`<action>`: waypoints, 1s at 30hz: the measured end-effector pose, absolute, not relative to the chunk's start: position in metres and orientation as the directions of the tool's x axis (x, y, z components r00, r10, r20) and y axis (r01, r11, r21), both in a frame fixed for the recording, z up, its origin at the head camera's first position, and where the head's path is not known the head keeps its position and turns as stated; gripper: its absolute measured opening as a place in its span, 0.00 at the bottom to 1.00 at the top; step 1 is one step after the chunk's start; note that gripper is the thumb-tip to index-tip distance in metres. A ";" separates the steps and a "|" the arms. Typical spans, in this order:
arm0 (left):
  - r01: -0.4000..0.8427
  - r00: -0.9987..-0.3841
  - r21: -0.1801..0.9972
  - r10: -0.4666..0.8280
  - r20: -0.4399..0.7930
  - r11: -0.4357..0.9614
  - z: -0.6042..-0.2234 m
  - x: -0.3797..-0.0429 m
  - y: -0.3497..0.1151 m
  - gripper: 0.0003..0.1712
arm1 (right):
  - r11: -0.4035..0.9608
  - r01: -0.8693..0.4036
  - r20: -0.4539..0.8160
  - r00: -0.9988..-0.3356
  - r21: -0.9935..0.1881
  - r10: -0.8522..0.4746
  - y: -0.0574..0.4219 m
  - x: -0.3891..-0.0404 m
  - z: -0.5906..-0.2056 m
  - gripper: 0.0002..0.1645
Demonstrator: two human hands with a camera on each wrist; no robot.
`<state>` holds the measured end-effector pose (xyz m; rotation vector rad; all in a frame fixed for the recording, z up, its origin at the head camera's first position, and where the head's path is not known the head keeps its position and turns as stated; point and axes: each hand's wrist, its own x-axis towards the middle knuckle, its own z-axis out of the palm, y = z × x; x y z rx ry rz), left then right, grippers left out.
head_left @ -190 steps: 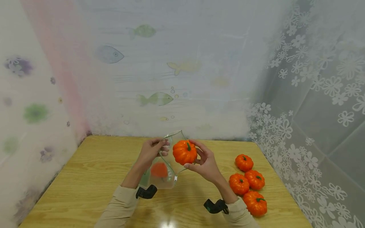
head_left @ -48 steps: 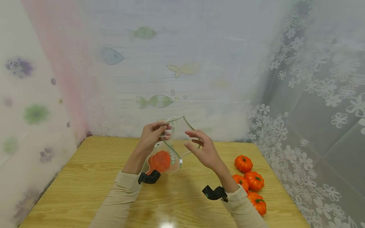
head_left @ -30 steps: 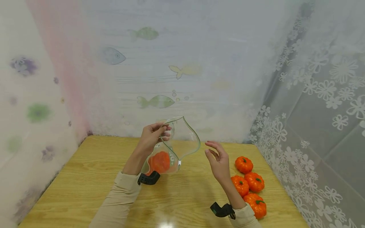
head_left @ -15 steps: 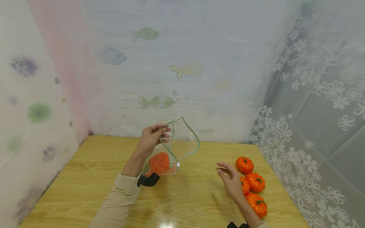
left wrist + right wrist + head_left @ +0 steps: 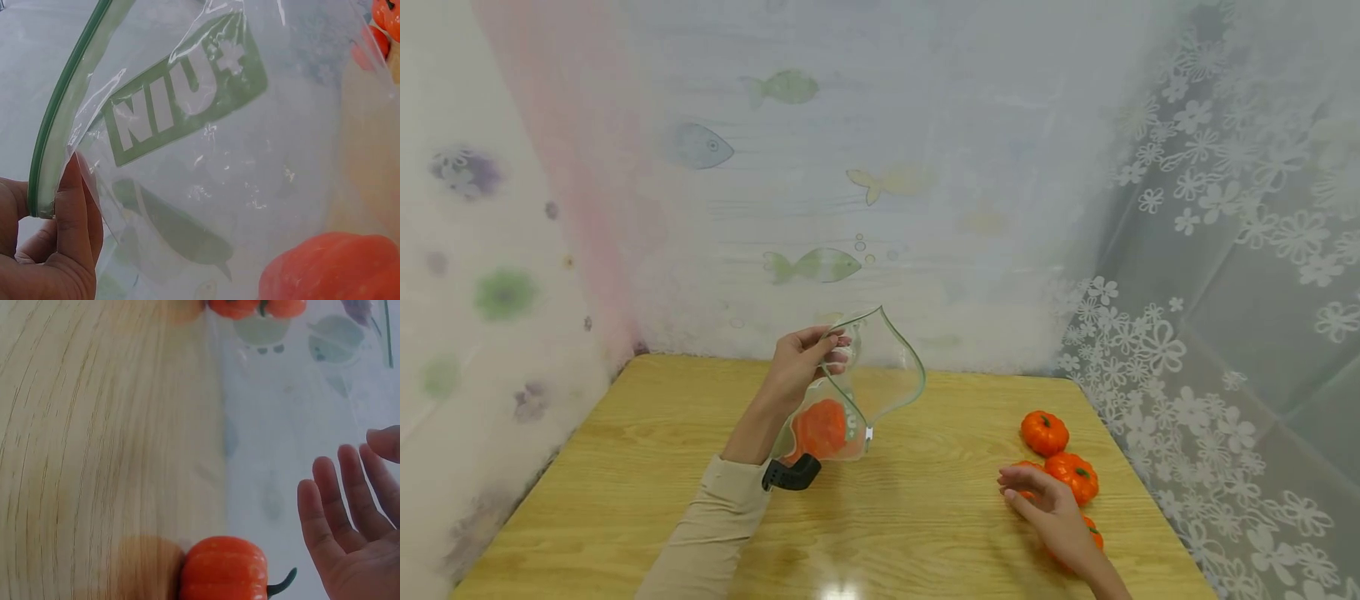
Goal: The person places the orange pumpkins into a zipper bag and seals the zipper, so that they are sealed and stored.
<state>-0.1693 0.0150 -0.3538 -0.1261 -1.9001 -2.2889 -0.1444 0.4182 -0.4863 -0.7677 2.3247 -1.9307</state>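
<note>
My left hand (image 5: 797, 362) pinches the rim of a clear zip bag (image 5: 887, 367), whose mouth gapes toward the right. In the left wrist view the bag shows a green zip strip (image 5: 59, 106) and a printed label. An orange toy pumpkin (image 5: 820, 429) sits in the bottom of the bag. Over at the right, my right hand (image 5: 1056, 517) hovers over the loose toy pumpkins with its fingers relaxed, holding nothing. It partly hides two of them, a left pumpkin (image 5: 1028, 467) and a front pumpkin (image 5: 1096, 533). A back pumpkin (image 5: 1044, 432) and a middle pumpkin (image 5: 1077, 481) show more fully.
The wooden table (image 5: 647, 467) lies under both hands. A fish-printed sheet (image 5: 820, 208) hangs behind its far edge, and a flower-patterned curtain (image 5: 1210, 333) runs along the right side.
A pumpkin my right hand held at the bag's mouth earlier is gone from that hand. The hand has since left the bag and moved right and down to the loose pumpkins. My left hand keeps its grip.
</note>
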 end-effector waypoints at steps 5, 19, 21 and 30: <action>0.187 -0.982 0.966 -0.070 0.177 -0.179 -0.355 -0.172 0.014 0.19 | 0.088 -0.367 0.307 -0.867 -0.926 -0.392 0.429 -0.141 -0.486 0.15; 0.208 -0.976 0.963 -0.094 0.194 -0.170 -0.356 -0.160 0.021 0.19 | 0.274 -0.420 0.337 -0.892 -0.865 -0.303 0.451 -0.132 -0.492 0.14; 0.211 -0.975 0.963 -0.104 0.196 -0.167 -0.356 -0.154 0.026 0.19 | 0.303 -0.425 0.339 -0.892 -0.853 -0.298 0.460 -0.131 -0.493 0.14; 0.222 -0.966 0.963 -0.169 0.196 -0.151 -0.360 -0.126 0.050 0.19 | 0.435 -0.373 0.296 -0.926 -0.819 -0.236 0.503 -0.123 -0.486 0.17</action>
